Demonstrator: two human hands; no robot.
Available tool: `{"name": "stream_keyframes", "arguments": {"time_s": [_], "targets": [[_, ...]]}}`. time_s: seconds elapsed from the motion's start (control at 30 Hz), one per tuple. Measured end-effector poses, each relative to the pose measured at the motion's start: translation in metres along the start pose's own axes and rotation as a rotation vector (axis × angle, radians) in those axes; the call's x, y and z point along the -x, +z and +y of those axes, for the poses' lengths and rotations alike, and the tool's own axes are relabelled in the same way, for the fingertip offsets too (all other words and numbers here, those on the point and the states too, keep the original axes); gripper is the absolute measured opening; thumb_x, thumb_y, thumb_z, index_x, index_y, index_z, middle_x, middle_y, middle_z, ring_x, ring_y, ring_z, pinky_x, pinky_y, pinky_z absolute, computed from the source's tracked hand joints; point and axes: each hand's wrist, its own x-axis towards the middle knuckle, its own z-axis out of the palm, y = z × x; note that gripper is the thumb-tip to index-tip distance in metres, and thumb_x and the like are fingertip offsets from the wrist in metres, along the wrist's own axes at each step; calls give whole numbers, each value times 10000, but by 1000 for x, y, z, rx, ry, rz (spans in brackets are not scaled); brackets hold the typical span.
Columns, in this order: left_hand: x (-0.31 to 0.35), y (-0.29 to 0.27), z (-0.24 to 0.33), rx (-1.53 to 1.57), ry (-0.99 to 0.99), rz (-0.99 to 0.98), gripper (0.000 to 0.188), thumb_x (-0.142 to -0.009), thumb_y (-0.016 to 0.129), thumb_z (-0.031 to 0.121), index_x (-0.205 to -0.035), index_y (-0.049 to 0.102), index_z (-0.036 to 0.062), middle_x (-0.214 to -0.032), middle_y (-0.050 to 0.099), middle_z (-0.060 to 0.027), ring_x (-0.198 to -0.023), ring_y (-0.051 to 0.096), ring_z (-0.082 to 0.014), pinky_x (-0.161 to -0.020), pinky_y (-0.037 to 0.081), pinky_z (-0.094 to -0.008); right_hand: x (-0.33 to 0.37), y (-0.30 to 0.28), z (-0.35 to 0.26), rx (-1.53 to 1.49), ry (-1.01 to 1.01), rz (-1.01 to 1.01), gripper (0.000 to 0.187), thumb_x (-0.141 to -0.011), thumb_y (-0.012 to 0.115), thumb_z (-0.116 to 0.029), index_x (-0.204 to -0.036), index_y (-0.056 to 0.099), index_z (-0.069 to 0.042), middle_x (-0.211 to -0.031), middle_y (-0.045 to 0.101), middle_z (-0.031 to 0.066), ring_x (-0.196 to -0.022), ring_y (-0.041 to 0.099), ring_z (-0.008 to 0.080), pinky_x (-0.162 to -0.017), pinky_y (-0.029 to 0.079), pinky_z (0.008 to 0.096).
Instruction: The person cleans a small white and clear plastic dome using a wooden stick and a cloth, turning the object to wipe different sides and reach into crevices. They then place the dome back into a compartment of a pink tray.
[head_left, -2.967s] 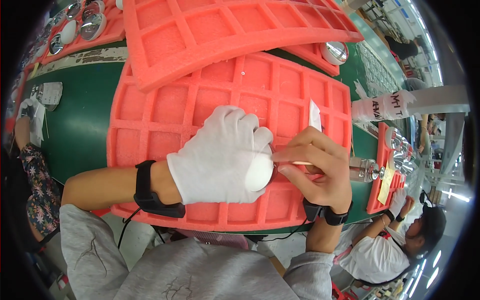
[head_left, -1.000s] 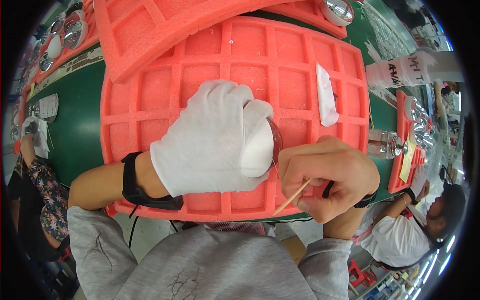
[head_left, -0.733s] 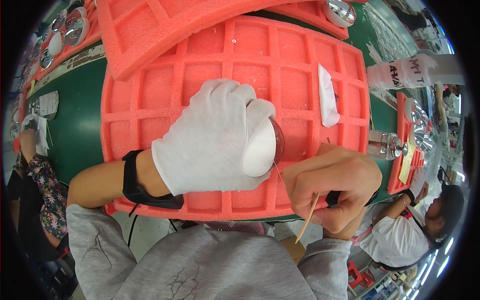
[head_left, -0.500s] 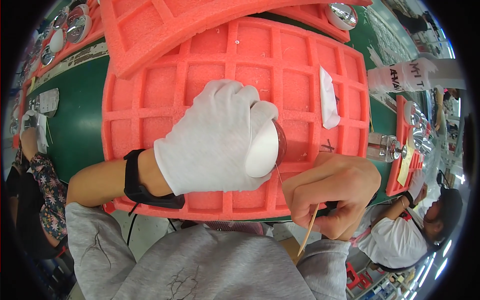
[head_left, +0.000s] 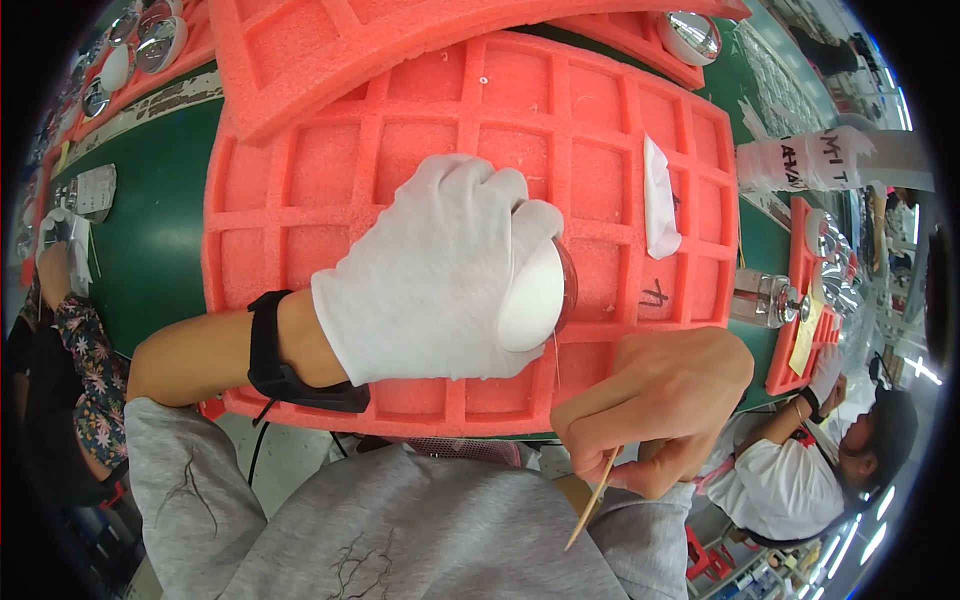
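Note:
My left hand (head_left: 430,270), in a white glove, is closed around a white bowl-shaped reflector (head_left: 535,300). Its shiny face is turned to the right and shows the red of the foam. A fine hair-like strand (head_left: 558,362) shows just below the bowl's lower edge; I cannot tell what it is attached to. Bare and to the lower right, my right hand (head_left: 660,405) pinches a thin wooden stick (head_left: 590,505), which points down toward me. The stick is apart from the bowl. Both hands are above a red foam tray (head_left: 415,150) with square compartments.
A folded white cloth or paper (head_left: 660,200) lies on the tray's right side. Another foam piece (head_left: 300,60) overlaps its far edge. To the right stands a clear glass bottle (head_left: 765,298). More reflectors (head_left: 688,38) sit at the back. People work at both sides, including one in a cap (head_left: 895,435).
My right hand has moved slightly down and left, with the stick, away from the bowl. A dark mark on the foam now shows more fully. My left hand keeps its hold, hardly shifted.

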Motion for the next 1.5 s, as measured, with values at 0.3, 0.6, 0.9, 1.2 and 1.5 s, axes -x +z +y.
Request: {"name": "stream_keyframes", "arguments": {"time_s": [0.3,0.6,0.9,1.2,1.5], "targets": [[0,0,0,-11,9,12,720,-562,899,296,-1175,578,101,-1087,512,-166,-1016,551,-387,-905,462,-504,-3,8,8,-42,3,-97,161,-824,683,-53,-919,561,-97,-886,554,6,-586,589,218,-439,416,349],[1,-2,1,-28,8,-15,745,-551,909,311,-1185,581,98,-1110,513,-172,-1045,546,-396,-934,453,-507,-10,14,15,-37,1,-159,158,-863,672,-81,-952,541,-68,-917,569,39,-677,622,253,-519,477,371],[0,-5,5,-42,-4,-34,769,-542,921,319,-1193,576,98,-1128,514,-174,-1082,540,-406,-968,445,-514,-14,16,14,-66,14,-238,158,-872,666,-101,-954,539,-57,-906,581,51,-712,634,259,-556,491,383],[-2,-2,4,-91,78,84,485,-647,793,354,-991,635,50,-917,602,-156,-893,603,-330,-860,463,-431,-20,22,18,-85,39,-278,136,-880,646,-111,-942,540,-54,-874,592,59,-708,633,278,-578,479,401],[-1,-2,3,-53,30,15,667,-582,882,331,-1132,596,85,-1069,538,-165,-1029,554,-377,-943,446,-486,-29,29,20,-124,119,-361,133,-886,622,-124,-926,529,-38,-839,590,94,-717,614,336,-601,454,438]]}}
